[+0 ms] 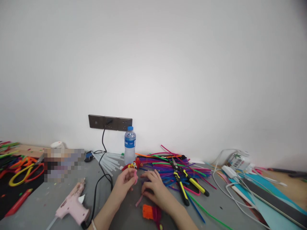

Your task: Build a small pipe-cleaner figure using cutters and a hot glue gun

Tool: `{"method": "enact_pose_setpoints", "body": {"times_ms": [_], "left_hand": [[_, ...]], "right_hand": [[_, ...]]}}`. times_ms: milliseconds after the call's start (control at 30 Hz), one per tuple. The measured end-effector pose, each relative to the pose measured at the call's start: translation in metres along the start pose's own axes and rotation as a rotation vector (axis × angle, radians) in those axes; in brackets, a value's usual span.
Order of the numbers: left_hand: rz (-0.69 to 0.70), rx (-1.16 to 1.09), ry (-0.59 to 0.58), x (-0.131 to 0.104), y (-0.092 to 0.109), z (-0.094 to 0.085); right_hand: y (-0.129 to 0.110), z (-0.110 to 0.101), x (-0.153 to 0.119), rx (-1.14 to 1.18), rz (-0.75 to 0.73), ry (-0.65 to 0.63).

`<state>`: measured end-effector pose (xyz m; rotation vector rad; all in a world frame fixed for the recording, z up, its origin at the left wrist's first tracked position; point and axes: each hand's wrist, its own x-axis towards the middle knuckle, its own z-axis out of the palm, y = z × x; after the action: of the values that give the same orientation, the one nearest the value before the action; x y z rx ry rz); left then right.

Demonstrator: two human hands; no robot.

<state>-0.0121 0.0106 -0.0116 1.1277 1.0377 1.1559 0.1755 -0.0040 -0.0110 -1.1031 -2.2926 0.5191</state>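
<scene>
My left hand point(125, 182) is closed, with thumb and fingers pinching a small bent piece of pink pipe cleaner point(135, 177). Just to its right, my right hand point(154, 186) has its fingers curved and apart, apparently with nothing between them. Another short pink pipe cleaner point(138, 201) lies on the grey table by the right thumb. Below the right hand is an orange fuzzy piece point(147, 211) beside a dark red one point(157, 216). Behind the hands sits a red and yellow fuzzy figure with googly eyes point(134, 164), partly hidden by my left hand.
A water bottle point(129, 148) stands by the wall. Yellow-black pliers point(179, 182) rest on many coloured pipe cleaners point(158, 169). A pink glue gun point(73, 204), its black cord and clear glue sticks point(107, 163) lie left. White cables point(230, 191) and a dark flat device point(271, 199) are right.
</scene>
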Motion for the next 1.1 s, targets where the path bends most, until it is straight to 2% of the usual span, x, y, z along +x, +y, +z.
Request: {"method": "enact_pose_setpoints", "body": {"times_ms": [67, 133, 267, 367, 433, 533, 633, 700, 833, 900, 1000, 1100], "left_hand": [[0.029, -0.005, 0.041, -0.002, 0.006, -0.001], [0.062, -0.021, 0.089, -0.003, 0.012, -0.002], [0.089, -0.041, 0.137, -0.005, 0.017, -0.003], [0.095, -0.066, 0.125, -0.005, 0.015, -0.002], [0.103, -0.091, 0.12, -0.004, 0.013, -0.001], [0.091, -0.12, 0.133, -0.004, 0.013, 0.0], [0.08, -0.136, 0.123, -0.005, 0.013, 0.001], [0.07, -0.152, 0.093, -0.006, 0.012, 0.002], [0.046, -0.157, 0.028, -0.007, 0.008, 0.006], [0.039, -0.142, 0.002, -0.007, 0.006, 0.007], [0.038, -0.097, -0.046, -0.008, 0.007, 0.009], [0.067, -0.04, -0.077, -0.008, 0.007, 0.01]], "right_hand": [[-0.004, -0.001, 0.001, 0.054, -0.007, 0.021], [-0.007, -0.001, 0.002, 0.167, -0.024, 0.106], [-0.013, -0.006, 0.002, 0.543, 0.066, 0.492], [-0.014, -0.021, -0.002, 0.807, 0.183, 0.78], [-0.011, -0.038, -0.006, 0.938, 0.23, 0.92], [-0.001, -0.061, -0.012, 1.061, 0.289, 1.032], [0.009, -0.07, -0.014, 1.073, 0.342, 1.002], [0.013, -0.067, -0.013, 1.053, 0.348, 0.89], [0.008, -0.046, -0.005, 0.935, 0.369, 0.552], [0.002, -0.034, 0.0, 0.851, 0.363, 0.429], [-0.006, -0.02, 0.003, 0.768, 0.349, 0.318], [-0.012, -0.015, 0.003, 0.722, 0.339, 0.266]]}}
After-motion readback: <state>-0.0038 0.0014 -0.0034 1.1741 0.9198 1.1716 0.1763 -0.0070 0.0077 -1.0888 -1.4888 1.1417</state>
